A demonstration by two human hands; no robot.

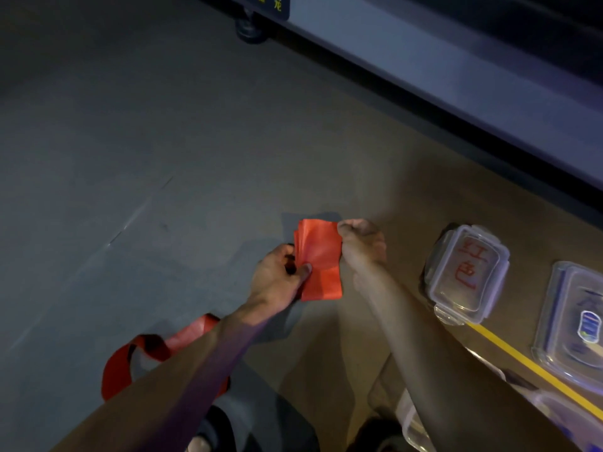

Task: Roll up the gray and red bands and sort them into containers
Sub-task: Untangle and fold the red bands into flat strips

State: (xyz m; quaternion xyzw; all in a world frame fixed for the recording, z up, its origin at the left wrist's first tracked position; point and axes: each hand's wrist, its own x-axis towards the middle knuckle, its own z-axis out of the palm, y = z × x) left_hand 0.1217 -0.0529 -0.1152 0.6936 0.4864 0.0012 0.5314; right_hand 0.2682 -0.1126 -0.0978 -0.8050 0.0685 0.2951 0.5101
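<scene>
Left hand (277,275): pinches folded red band (318,261) at its lower left edge.
Right hand (360,239): grips the band's upper right edge.
Band position: above floor (130,158), tail trailing left.
Lidded container (466,272): just right, red-marked.

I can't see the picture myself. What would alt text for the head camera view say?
Two bare hands, left hand and right hand, hold a partly folded flat red elastic band above a grey floor, its loose tail trailing under the left forearm. To the right sit clear lidded plastic containers, the nearest container marked with red handwriting.
</scene>
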